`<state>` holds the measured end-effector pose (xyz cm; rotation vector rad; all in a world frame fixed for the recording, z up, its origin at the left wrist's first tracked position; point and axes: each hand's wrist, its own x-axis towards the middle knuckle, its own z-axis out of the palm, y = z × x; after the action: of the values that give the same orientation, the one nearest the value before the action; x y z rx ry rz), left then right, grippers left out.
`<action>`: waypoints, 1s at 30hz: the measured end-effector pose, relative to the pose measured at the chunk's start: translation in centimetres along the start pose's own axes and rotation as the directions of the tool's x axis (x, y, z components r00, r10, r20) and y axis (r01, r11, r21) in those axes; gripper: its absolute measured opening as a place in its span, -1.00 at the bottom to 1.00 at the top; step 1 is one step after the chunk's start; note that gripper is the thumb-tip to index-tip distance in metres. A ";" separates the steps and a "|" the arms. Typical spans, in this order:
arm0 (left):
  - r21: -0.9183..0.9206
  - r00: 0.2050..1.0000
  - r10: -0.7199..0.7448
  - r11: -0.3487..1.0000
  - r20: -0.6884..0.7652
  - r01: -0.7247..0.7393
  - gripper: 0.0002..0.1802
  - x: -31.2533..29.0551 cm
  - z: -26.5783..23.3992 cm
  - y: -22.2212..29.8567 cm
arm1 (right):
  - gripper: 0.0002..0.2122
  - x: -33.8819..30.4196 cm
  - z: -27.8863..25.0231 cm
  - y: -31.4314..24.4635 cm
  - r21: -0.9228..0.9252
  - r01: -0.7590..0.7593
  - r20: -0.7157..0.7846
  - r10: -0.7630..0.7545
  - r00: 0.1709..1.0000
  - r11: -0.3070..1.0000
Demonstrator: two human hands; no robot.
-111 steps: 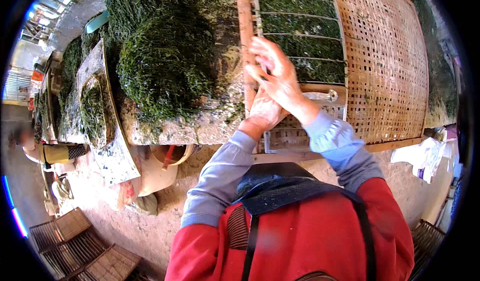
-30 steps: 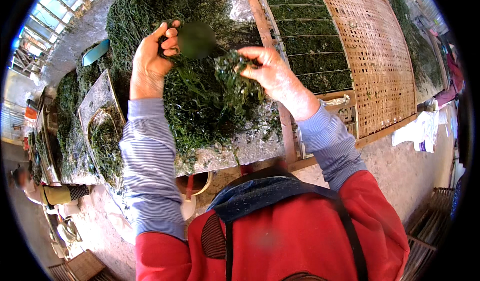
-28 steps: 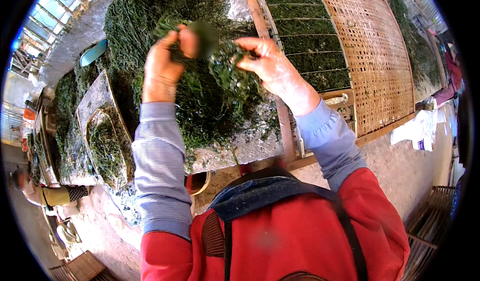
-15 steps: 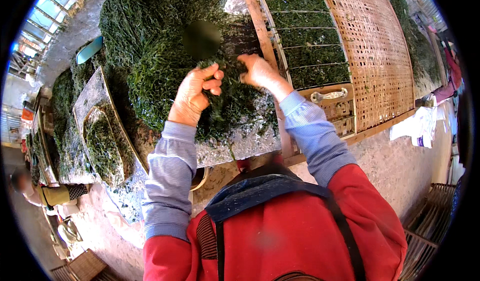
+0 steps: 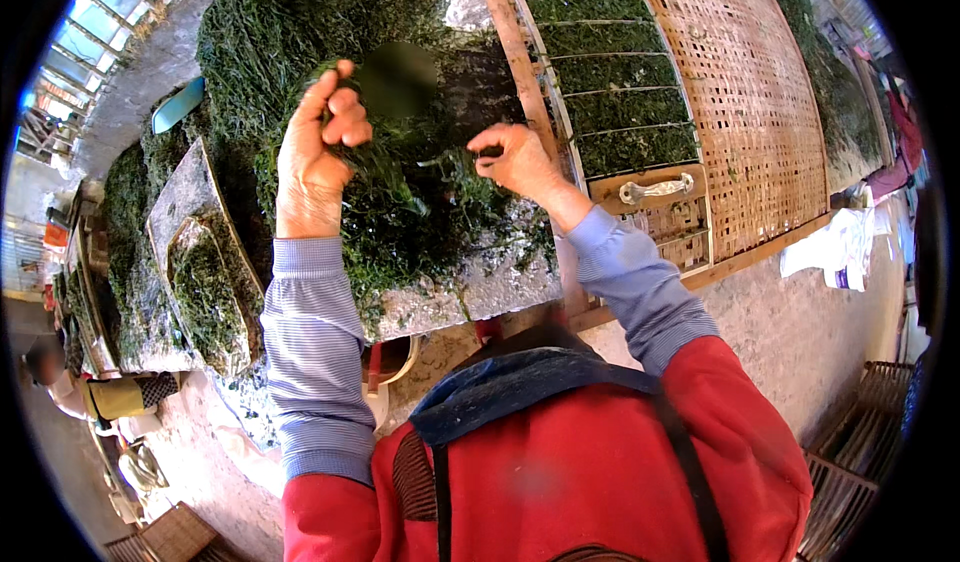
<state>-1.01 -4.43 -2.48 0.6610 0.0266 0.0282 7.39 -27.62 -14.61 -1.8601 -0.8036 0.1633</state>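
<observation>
Hands [image 5: 318,152] hover apart over heaped dark green strands [image 5: 290,27].

Seaweed heap [image 5: 260,32]: dark green, glossy, wet-looking; fine strands, loosely tangled. Lies mounded on the table [image 5: 480,297], thinning to scattered scraps at the near edge. Some green at the fingertips of the left hand [image 5: 318,152]; held strand or heap behind, cannot tell. Right hand [image 5: 518,159] just above strands.

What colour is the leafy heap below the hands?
The leafy heap is dark green; head view shows it.
</observation>
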 end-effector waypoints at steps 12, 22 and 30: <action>-0.050 0.933 -0.339 0.941 -0.120 0.335 -0.65 -0.2 -1.1 -12.7 | -0.75 3.0 -2.9 -2.5 0.164 -0.113 -0.045 0.122 0.992 0.980; -0.010 0.909 -0.306 0.949 -0.284 0.316 -0.86 -1.6 -0.7 -8.6 | -0.79 -3.2 2.3 -6.6 0.575 -0.059 0.296 -0.141 0.945 0.816; 0.060 0.964 -0.069 0.994 -0.258 0.087 -0.82 -4.2 1.1 -4.8 | -0.92 -7.5 5.7 -1.9 -0.075 0.128 0.149 -0.116 0.982 0.989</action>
<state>-5.13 -9.03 -4.48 0.7230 0.3035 0.0365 -1.79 -27.30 -17.32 -1.8873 -1.0360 0.1899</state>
